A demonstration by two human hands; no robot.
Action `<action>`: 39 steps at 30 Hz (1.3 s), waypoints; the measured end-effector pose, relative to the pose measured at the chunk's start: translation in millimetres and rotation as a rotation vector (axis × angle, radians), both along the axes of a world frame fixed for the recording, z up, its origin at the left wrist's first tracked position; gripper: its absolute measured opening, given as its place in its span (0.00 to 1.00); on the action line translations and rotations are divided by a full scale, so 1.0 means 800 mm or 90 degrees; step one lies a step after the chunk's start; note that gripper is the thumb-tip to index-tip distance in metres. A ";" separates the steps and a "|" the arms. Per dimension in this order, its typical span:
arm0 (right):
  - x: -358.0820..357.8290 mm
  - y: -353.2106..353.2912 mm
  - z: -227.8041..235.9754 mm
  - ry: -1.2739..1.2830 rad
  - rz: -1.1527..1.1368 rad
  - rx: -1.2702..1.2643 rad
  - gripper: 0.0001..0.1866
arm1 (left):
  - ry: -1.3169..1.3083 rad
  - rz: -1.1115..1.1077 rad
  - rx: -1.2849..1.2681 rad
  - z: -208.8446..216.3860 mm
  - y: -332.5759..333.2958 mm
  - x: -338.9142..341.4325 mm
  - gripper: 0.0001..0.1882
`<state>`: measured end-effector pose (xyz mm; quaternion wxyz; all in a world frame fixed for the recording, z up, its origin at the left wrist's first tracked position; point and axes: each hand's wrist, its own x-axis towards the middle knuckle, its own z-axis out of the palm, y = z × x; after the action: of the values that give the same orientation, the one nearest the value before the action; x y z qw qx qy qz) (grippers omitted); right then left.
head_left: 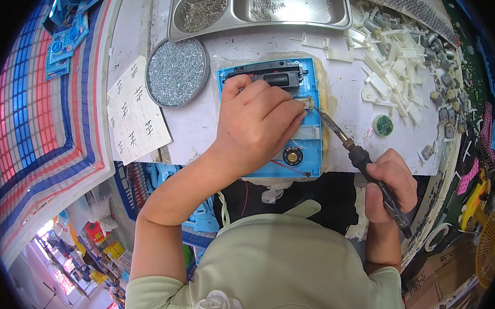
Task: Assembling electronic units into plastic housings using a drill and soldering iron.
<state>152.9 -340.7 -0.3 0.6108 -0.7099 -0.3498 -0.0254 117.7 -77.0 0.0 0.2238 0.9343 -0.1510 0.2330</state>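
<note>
A blue plastic casing [313,165] lies on a pad at the table's near edge, with its inside facing up. In it sit a black cylindrical part [277,79], a small round speaker-like part [293,155] and thin wires. My left hand [255,118] rests over the casing with its fingers curled and pressed together. Whatever those fingers pinch is hidden beneath the hand. Wrapped in my right hand [394,183] is the black handle of a soldering iron [361,158]. Its metal tip reaches a small metal part [305,102] at the casing's right side, close to my left fingers.
A round dish [205,87] full of small screws stands left of the casing, beside a handwritten paper sheet [139,117]. Behind is a metal tray [232,28] with springs. White plastic pieces [394,73], grey motors [447,82] and a green round item [383,125] lie right.
</note>
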 end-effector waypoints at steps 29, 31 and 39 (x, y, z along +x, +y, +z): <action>0.001 -0.004 0.003 0.005 -0.016 0.003 0.10 | -0.010 -0.004 0.013 0.002 -0.001 0.000 0.14; 0.000 -0.004 0.003 0.006 -0.018 -0.002 0.10 | -0.008 -0.004 0.017 0.002 -0.001 -0.001 0.14; 0.001 -0.006 0.003 -0.002 -0.011 0.010 0.11 | 0.010 0.003 0.015 0.004 -0.001 -0.002 0.16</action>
<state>153.3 -345.4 1.9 0.6156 -0.7079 -0.3444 -0.0349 115.8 -77.7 3.0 0.2131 0.9391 -0.1495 0.2245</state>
